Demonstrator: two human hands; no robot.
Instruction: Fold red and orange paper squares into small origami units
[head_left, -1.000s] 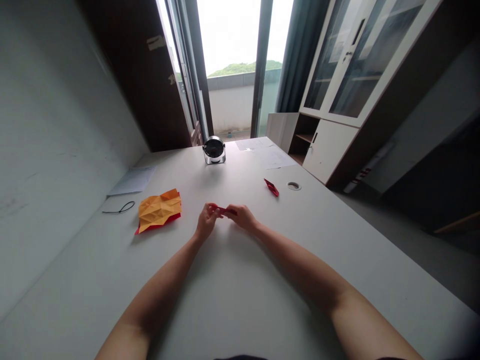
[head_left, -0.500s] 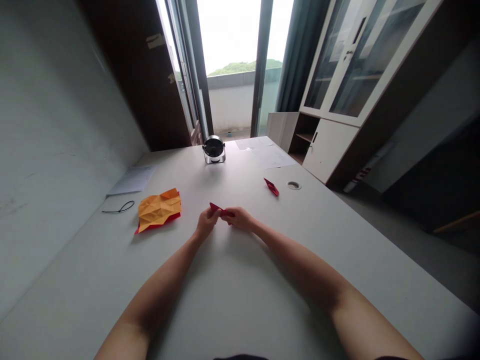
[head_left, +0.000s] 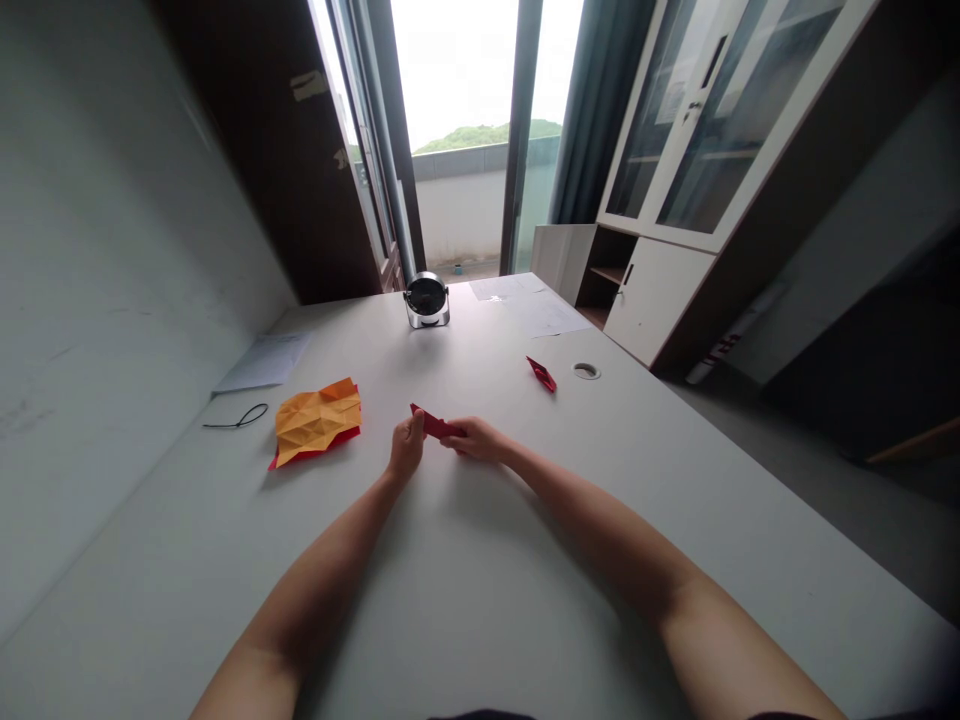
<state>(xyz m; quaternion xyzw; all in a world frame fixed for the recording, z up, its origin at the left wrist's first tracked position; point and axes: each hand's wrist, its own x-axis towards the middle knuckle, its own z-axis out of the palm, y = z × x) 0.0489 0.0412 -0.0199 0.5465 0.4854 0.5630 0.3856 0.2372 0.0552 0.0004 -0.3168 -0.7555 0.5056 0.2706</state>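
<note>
A folded piece of red paper (head_left: pixel 434 424) is held between my two hands, just above the white table (head_left: pixel 480 570). My left hand (head_left: pixel 407 446) pinches its left end, the thumb on the near face. Its right end is gripped by my right hand (head_left: pixel 474 439), whose fingers partly cover it. To the left lies a creased sheet of paper (head_left: pixel 315 418), orange on top and red beneath. Farther right on the table rests a small folded red paper boat (head_left: pixel 541 374).
A small round fan-like device (head_left: pixel 427 298) on a metal stand is at the table's far end. A cable grommet (head_left: pixel 586 371) sits near the right edge. White sheets (head_left: pixel 551 312) lie at the far right and a paper (head_left: pixel 264 362) at the left, near a black cord (head_left: pixel 238 417).
My left hand has slid left along the red paper, so more of it shows between the hands. My right hand has hardly moved.
</note>
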